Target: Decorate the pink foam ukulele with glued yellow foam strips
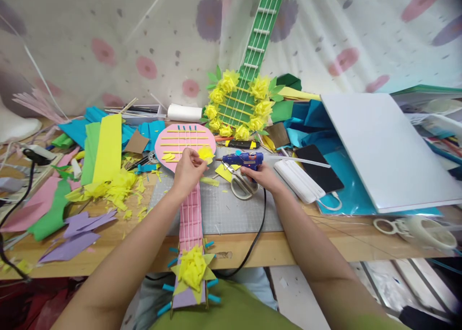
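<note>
Fingers of the left hand bend together at the lower edge of a yellow paper flower, thumb and index nearly meeting; whether they pinch a petal or only press it, I cannot tell. The flower sits at the right rim of the round body of a pink paper guitar, which lies on a grey cutting mat, its neck running toward the person and its head, with a bigger yellow flower, reaching past the table edge; that probably puts the body within easy reach of both hands. Closed round the handle of a blue glue gun, the right hand keeps its nozzle level and just beside the small flower, likely so that glue can go on without a long reach. Scissors lie under the gun, partly covered by it. Farther out, yellow scraps are heaped to the left, a dark phone and a white board lie to the right, and a green guitar ringed with flowers stands behind, its top cut off by the frame. Hidden under the left hand are the body's lower edge and the start of the neck; any glue on the petals is too small to make out.
</note>
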Demonstrator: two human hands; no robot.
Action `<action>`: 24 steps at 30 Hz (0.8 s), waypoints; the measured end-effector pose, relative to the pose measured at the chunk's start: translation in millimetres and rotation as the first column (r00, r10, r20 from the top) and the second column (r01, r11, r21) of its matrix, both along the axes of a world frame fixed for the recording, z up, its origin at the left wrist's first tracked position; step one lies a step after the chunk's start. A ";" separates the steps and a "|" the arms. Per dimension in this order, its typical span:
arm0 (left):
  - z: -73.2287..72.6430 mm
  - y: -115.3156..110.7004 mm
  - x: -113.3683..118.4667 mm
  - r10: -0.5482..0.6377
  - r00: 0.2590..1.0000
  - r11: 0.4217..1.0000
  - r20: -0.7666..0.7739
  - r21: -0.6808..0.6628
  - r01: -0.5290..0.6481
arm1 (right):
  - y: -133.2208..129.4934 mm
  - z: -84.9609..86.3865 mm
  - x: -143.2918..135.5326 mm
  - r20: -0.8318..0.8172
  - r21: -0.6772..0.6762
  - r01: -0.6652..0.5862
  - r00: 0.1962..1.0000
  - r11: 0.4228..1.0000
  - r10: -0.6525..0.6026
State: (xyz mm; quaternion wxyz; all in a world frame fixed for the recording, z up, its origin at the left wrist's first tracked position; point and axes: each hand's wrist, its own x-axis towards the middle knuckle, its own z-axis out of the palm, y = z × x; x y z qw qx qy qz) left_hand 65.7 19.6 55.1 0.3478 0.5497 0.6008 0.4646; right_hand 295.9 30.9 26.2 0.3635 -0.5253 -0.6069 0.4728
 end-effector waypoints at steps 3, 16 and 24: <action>-0.1 0.3 2.0 0.002 1.000 1.000 -0.004 -0.005 -0.002 | -0.9 3.2 -2.3 0.048 -0.015 0.011 0.999 1.000 -0.010; -0.5 -2.0 3.1 -0.010 1.000 1.000 -0.009 0.004 0.010 | -1.2 3.7 -4.3 0.079 -0.025 -0.012 0.997 1.000 0.014; -1.8 -2.3 4.7 -0.021 0.999 1.000 -0.028 -0.001 0.021 | -2.9 7.1 -4.4 0.101 -0.006 -0.026 0.995 1.000 0.026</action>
